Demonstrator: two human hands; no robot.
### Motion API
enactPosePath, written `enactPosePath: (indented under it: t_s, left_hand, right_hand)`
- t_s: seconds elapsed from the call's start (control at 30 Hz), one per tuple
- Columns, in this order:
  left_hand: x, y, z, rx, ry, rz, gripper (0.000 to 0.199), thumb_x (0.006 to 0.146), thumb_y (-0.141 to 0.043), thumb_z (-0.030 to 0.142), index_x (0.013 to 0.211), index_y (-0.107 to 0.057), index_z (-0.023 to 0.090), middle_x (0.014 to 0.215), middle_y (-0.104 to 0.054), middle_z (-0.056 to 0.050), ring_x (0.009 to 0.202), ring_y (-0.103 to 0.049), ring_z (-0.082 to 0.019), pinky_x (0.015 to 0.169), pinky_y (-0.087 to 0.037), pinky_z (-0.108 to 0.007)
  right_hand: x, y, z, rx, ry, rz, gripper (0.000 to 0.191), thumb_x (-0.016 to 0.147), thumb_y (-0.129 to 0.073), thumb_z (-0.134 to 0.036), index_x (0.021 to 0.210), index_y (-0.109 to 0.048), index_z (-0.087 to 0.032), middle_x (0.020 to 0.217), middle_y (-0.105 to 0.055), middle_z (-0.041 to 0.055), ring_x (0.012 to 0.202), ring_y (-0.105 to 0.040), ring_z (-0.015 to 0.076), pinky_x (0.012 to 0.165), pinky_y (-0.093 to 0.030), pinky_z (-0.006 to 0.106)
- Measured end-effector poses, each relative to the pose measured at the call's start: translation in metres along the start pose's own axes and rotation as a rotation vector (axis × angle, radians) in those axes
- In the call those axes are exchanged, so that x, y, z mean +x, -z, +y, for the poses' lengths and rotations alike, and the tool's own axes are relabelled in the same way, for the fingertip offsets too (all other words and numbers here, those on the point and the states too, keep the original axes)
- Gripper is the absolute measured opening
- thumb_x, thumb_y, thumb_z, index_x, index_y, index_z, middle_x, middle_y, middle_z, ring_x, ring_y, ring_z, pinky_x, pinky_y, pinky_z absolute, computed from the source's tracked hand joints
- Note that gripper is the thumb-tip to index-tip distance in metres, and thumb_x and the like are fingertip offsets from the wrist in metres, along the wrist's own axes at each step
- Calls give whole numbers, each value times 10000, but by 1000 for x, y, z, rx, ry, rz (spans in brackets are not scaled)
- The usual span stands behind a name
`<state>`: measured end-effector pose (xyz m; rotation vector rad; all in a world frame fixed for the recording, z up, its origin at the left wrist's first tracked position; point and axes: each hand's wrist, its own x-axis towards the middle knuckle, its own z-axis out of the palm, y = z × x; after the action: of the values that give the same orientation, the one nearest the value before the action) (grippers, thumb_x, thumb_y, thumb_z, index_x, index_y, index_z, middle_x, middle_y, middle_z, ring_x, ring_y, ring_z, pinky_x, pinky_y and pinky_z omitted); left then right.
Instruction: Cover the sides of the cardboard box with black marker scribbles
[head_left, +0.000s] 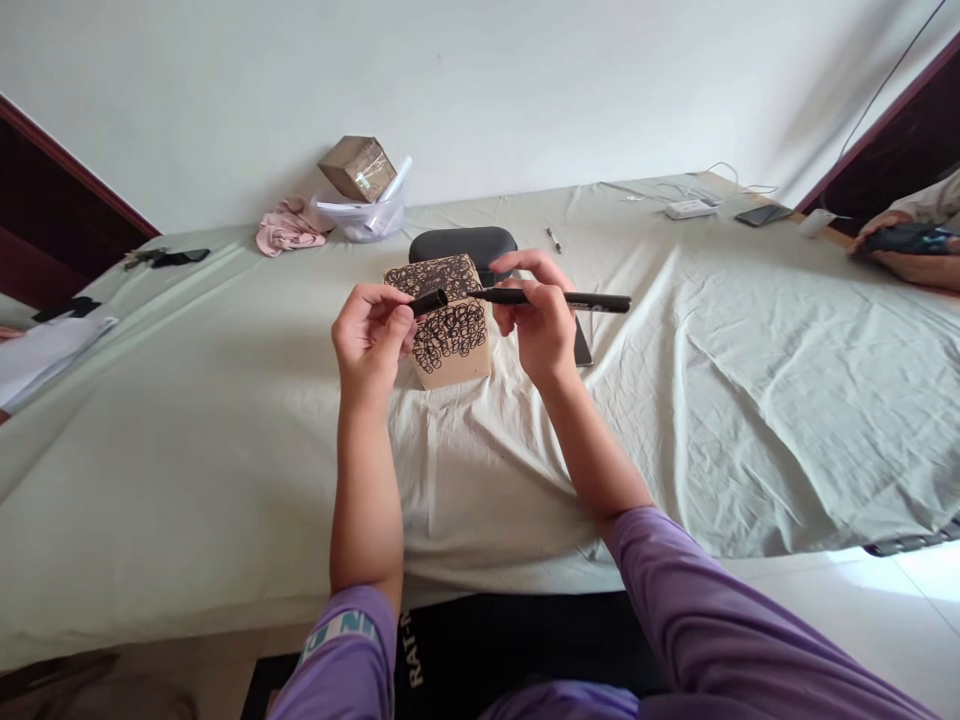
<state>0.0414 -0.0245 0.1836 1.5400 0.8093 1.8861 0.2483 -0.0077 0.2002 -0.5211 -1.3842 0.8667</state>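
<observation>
My left hand pinches a black marker cap, its mouth facing right. In my right hand is a black marker, held level with its bare tip pointing left at the cap. A small gap separates tip and cap. Below and behind both hands sits a cardboard box, its top and upper front side covered in black looped scribbles; the lower front is plain. A black case lies just behind the box. Partly hidden by my right hand is a flat dark object.
A pale cloth covers the table. At the back left are a clear tub with a brown box, and a pink cloth. A pen, a white power strip and a phone lie farther right. Another person's hands hold a dark device.
</observation>
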Motion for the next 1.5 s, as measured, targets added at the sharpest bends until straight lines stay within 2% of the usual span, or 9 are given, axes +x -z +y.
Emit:
enactPosePath:
  t_s: [0.33, 0.5, 0.67, 0.77, 0.87, 0.97, 1.03, 1.2, 1.5]
  left_hand:
    - [-3, -6, -6, 126, 27, -140, 403, 901, -915, 648, 973, -799, 269, 702, -605, 17, 528, -534, -102, 489, -384, -239]
    - [-4, -15, -12, 90, 7, -122, 397, 902, -909, 644, 925, -794, 264, 688, -600, 21, 487, -523, -104, 432, -342, -243]
    - [0, -3, -5, 312, 28, -167, 276, 958, -878, 523, 982, -814, 255, 1046, -788, -61, 768, -665, -167, 590, -459, -270]
    - [9, 29, -18, 554, -36, -20, 228, 949, -883, 457, 1025, -794, 261, 1335, -756, -81, 943, -655, -193, 672, -483, -272]
    - [17, 67, -57, 571, 61, 73, 773, 743, -1011, 625, 1379, -687, 326, 1652, -562, -110, 1317, -637, -287, 908, -590, -323]
    - [17, 89, -104, 319, 330, -159, 1488, 522, -1031, 822, 1737, -267, 427, 1855, -300, -170, 1677, -411, -421, 1245, -522, -504]
    - [12, 88, -126, 206, 395, -247, 1623, 519, -1053, 789, 1779, -88, 449, 1868, -285, -187, 1732, -339, -452, 1359, -398, -592]
    - [-4, 70, -144, 226, 493, -199, 1539, 556, -1104, 480, 1776, -172, 365, 1754, -501, -200, 1645, -489, -440, 1387, -351, -654]
    - [-18, 56, -157, 117, 528, -116, 1184, 545, -1046, 388, 1583, -486, 284, 1512, -710, -147, 1484, -642, -383, 1318, -456, -594]
  right_hand:
    - [3, -5, 3, 179, -181, -177, 209, 975, -631, -455, 883, -579, -275, 625, -514, -56, 519, -482, 133, 512, -400, 313]
    - [2, -15, 14, 213, -261, -255, 377, 1048, -541, -644, 924, -571, -288, 567, -449, -78, 489, -376, 141, 495, -334, 326]
    - [7, -11, 25, 233, -253, -271, 242, 1001, -669, -497, 981, -554, -285, 593, -390, -107, 530, -310, 128, 519, -289, 300]
    - [20, 12, 39, 153, -209, -149, 319, 918, -768, -466, 972, -509, -288, 668, -420, -108, 554, -321, 109, 529, -292, 286]
    - [34, 46, 68, -14, -184, -21, 310, 867, -773, -432, 981, -524, -285, 710, -478, -95, 563, -350, 104, 530, -291, 273]
    - [39, 75, 105, -293, -278, -81, 224, 885, -731, -357, 1057, -633, -253, 754, -544, -60, 627, -473, 126, 583, -393, 260]
    - [33, 86, 128, -597, -342, -195, 302, 932, -649, -261, 1230, -678, -223, 913, -685, 13, 748, -616, 172, 675, -514, 288]
    - [2, 93, 165, -994, -343, -364, 780, 882, -505, 18, 1641, -599, -137, 1541, -675, 217, 1358, -641, 360, 1132, -548, 474]
    - [4, 95, 175, -1042, -474, -613, 990, 863, -617, -73, 1816, -401, -237, 1855, -421, 161, 1610, -445, 479, 1310, -404, 707]
